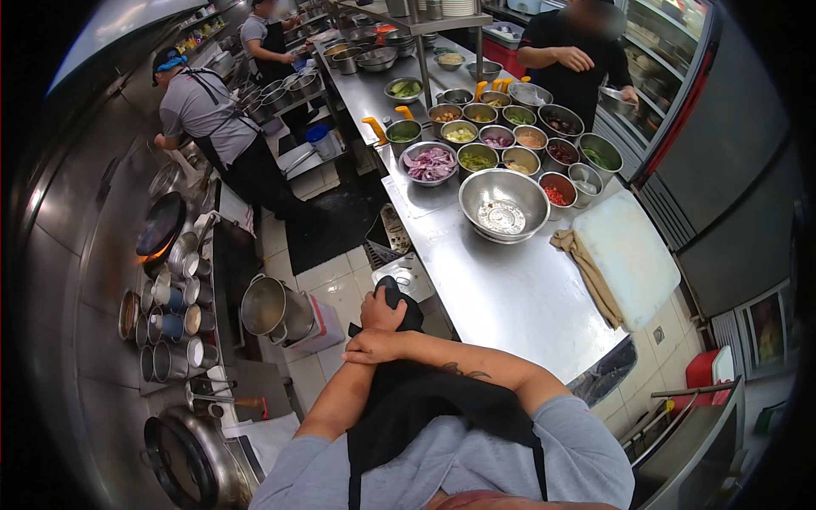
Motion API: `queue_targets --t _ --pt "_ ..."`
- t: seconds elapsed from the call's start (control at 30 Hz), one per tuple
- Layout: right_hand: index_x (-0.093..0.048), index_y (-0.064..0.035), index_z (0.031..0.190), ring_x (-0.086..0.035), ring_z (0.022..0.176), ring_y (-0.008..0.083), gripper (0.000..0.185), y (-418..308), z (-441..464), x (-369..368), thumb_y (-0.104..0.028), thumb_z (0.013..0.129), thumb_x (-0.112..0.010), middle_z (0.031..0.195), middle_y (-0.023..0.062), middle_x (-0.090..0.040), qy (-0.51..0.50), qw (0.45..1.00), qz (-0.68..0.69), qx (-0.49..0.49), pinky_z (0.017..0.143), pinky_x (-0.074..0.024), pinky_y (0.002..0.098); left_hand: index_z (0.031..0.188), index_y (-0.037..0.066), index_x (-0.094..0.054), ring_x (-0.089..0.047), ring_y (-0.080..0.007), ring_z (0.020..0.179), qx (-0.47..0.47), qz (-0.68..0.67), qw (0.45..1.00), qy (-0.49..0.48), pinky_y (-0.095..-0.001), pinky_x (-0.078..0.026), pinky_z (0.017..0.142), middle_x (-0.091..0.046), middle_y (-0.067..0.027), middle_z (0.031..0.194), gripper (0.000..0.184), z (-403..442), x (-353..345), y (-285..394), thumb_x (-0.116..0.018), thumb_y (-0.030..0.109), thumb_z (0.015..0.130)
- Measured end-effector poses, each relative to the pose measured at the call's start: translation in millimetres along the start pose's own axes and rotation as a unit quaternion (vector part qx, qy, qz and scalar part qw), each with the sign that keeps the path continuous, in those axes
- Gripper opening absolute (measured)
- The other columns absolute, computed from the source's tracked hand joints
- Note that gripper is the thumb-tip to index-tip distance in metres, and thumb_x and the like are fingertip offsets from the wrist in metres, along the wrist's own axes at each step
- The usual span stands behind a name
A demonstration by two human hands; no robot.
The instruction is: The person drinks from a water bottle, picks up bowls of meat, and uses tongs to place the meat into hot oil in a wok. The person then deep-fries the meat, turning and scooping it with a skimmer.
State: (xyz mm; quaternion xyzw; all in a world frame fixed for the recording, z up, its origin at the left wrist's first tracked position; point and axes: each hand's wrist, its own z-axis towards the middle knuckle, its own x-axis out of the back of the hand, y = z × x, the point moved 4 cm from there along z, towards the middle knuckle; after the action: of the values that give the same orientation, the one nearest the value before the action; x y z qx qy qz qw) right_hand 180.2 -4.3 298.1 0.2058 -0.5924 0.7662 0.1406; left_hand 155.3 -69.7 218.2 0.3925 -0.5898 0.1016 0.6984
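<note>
My left hand [382, 313] is held low in front of me with its fingers curled in. A black shape [389, 287], perhaps a shoe, shows just past it, and I cannot make out whether anything is in the fingers. My right hand [367, 347] is wrapped round my left wrist, so my forearms cross over my black apron [425, 395]. To the right of both hands is the steel table [501, 297]. On it a large steel bowl [504, 204] with small wet-looking bits in the bottom is the nearest vessel.
Behind the bowl stand sliced red onions [429, 163] and several ingredient pots. A white cutting board [625, 255] with a brown cloth [586, 276] lies right. At left are a stockpot [274, 308] and a flaming wok [161, 225]. Co-workers [212, 119] stand at the stove and beyond the table.
</note>
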Motion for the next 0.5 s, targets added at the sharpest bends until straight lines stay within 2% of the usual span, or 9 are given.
queue_targets --t 0.17,0.27,0.5 --pt "-0.068 0.0006 0.087 -0.065 0.079 0.0399 0.048 0.3 0.4 -1.4 -0.043 0.097 -0.049 0.082 0.0227 -0.067 -0.004 1.0 0.001 -0.002 0.075 -0.0497 0.0462 0.128 0.011 -0.054 -0.056 -0.0445 0.107 0.0 -0.005 1.0 0.0 -0.0532 -0.049 0.086 -0.055 -0.0245 0.119 0.065 -3.3 5.9 4.5 -0.069 0.043 0.072" --pt "-0.068 0.0007 0.088 -0.065 0.08 0.0399 0.049 1.9 0.2 -3.0 -0.043 0.097 -0.049 0.083 0.0227 -0.067 -0.007 1.0 0.007 -0.006 0.076 -0.0496 0.0463 0.125 0.012 -0.057 -0.06 -0.0446 0.098 -0.021 0.015 0.999 0.044 -0.0518 -0.051 0.083 -0.059 -0.0247 0.111 0.063 -2.9 2.8 2.3 -0.071 0.043 0.072" --pt "-0.066 0.0005 0.09 -0.064 0.082 0.038 0.048 5.4 0.9 -4.5 -0.043 0.099 -0.047 0.086 0.0205 -0.067 -0.02 1.0 -0.004 -0.012 0.077 -0.0492 0.044 0.125 0.012 -0.057 -0.06 -0.044 0.099 -0.025 0.013 0.998 0.049 -0.0514 -0.05 0.084 -0.058 -0.0242 0.114 0.062 -0.9 -2.8 -2.5 -0.07 0.043 0.073"
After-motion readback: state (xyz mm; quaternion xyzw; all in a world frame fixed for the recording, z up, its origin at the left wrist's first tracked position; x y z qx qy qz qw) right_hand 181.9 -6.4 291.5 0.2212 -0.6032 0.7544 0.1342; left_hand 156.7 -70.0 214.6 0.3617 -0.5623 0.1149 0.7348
